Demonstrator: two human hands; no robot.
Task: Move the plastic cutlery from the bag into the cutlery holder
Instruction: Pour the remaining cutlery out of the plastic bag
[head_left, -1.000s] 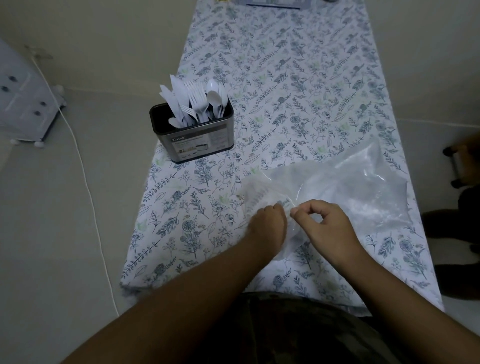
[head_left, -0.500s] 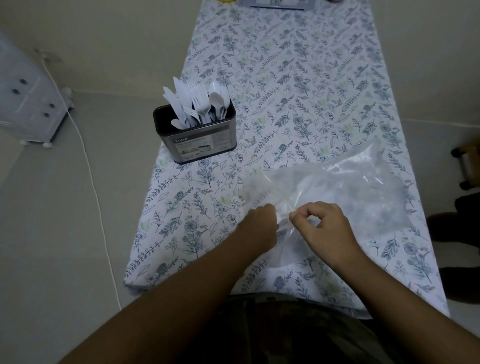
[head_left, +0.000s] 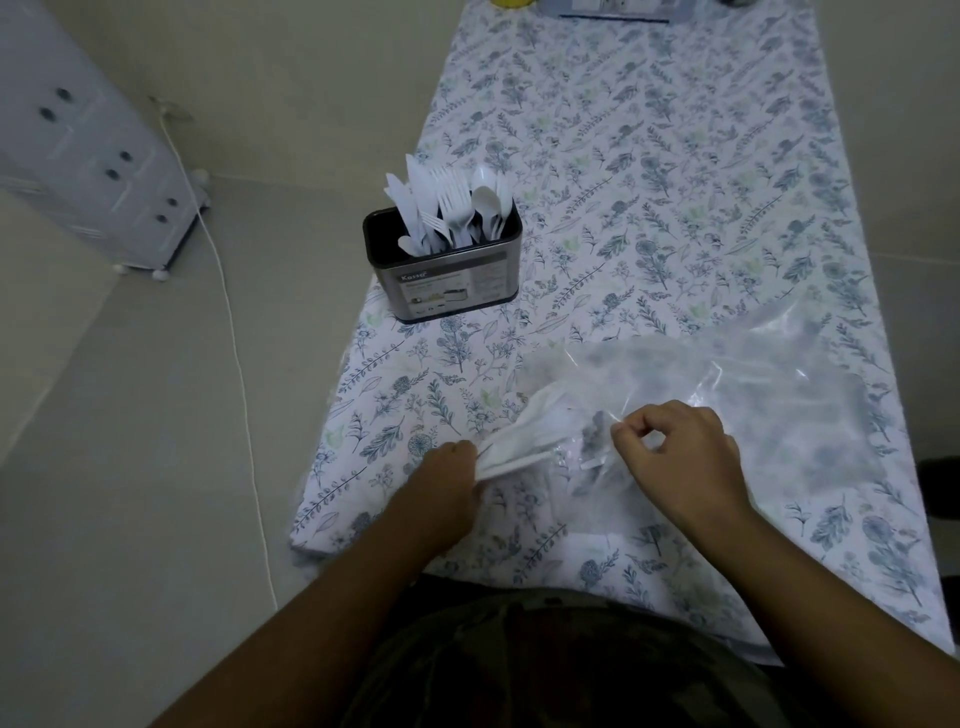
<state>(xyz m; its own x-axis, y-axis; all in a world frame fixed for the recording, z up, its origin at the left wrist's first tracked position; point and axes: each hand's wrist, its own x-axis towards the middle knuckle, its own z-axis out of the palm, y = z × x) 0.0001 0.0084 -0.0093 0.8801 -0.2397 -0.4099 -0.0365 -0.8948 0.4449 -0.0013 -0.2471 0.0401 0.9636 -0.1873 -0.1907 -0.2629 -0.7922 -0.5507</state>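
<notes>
Your left hand (head_left: 447, 486) is closed around a bunch of white cutlery (head_left: 524, 439), gripping it at the near end so the pieces fan out up and to the right, their far ends at the mouth of the bag (head_left: 727, 395). The bunch is blurred, so you cannot tell forks from spoons or knives in it.

Your right hand (head_left: 680, 457) is curled, thumb and forefinger pinched together on the clear plastic at the bag's near edge. The other fingers are folded loosely toward the palm. The two hands are near each other but apart, with the crumpled plastic between them.

The bag lies flat on the table (head_left: 675, 182), spreading to the right of your hands and reaching almost to the right edge. It is see-through, and the cloth's leaf print shows faintly through it. Whether more cutlery lies inside it you cannot tell.

The holder (head_left: 447, 283) stands upright near the table's left edge, well apart from the bag and beyond your left hand. It is a dark oval tin with a label on its front. White knives, forks and spoons stand in it, working ends up.

A cable (head_left: 236, 332) runs across the floor left of the table.
</notes>
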